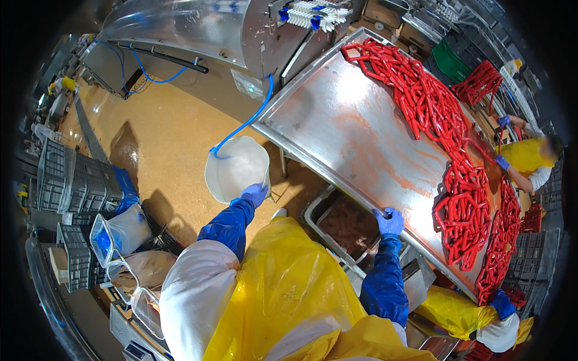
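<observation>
Left hand (pixel 254 194) fingers curl around white bucket (pixel 236 168) (rim).

At lower right, the red sausage links (pixel 481 265) run behind the steel bench (pixel 349 120) rim. The crate (pixel 349 225) below centre is half hidden under that bench. A co-worker's face at right is blurred.

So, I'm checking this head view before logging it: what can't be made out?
- Left hand: fingers hidden behind the white bucket rim.
- Right hand: fingertips hidden over the steel table edge.
- Tub contents: dark, partly under the table.
- Bucket contents: unclear.
</observation>
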Tool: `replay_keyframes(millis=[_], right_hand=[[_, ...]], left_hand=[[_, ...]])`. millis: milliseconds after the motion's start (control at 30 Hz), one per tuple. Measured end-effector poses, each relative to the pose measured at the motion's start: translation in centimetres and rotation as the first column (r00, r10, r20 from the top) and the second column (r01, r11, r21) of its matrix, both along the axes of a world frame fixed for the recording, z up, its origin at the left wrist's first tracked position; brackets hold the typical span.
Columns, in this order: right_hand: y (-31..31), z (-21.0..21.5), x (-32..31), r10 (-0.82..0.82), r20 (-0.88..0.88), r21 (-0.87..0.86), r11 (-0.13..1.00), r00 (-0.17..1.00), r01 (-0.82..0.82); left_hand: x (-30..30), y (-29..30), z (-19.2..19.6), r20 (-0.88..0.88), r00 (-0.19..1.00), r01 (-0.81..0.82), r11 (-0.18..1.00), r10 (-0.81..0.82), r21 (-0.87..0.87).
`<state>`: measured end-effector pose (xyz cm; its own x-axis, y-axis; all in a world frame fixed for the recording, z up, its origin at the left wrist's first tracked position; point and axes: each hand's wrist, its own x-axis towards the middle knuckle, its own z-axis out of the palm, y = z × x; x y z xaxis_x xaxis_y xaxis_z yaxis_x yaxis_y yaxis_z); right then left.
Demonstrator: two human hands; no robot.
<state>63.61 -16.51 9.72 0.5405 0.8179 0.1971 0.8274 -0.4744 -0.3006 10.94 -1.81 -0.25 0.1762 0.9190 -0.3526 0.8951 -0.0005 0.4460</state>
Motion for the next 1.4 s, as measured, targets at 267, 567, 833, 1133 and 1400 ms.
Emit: replay_keyframes(millis=[267, 567, 833, 1133, 1400], right_hand=[[0.1, -0.2, 0.3, -0.020, -0.059, -0.043, 0.999, 0.998, 0.017], [0.0, 0.1, 0.2, -0.014, -0.049, -0.007, 1.000, 0.999, 0.013], [0.0, 0.7, -0.1, -0.020, -0.051, -0.007, 1.000, 0.999, 0.020], [0.0, 0.9, -0.1, -0.021, -0.056, -0.021, 1.000, 0.998, 0.020], [0.0, 1.1, -0.2, -0.014, -0.051, -0.032, 0.999, 0.999, 0.012]], left_hand=[[-0.2, 0.0, -0.5, 0.031, 0.999, -0.018, 1.000, 0.018, -0.009], [0.1, 0.1, 0.1, 0.022, 1.000, -0.007, 1.000, 0.008, -0.029], [0.4, 0.2, 0.2, 0.058, 0.998, -0.016, 0.998, 0.020, -0.055], [0.7, -0.1, 1.0, 0.001, 1.000, -0.024, 0.999, 0.024, -0.024], [0.8, 0.0, 1.3, -0.012, 1.000, -0.030, 0.997, 0.029, -0.069]])
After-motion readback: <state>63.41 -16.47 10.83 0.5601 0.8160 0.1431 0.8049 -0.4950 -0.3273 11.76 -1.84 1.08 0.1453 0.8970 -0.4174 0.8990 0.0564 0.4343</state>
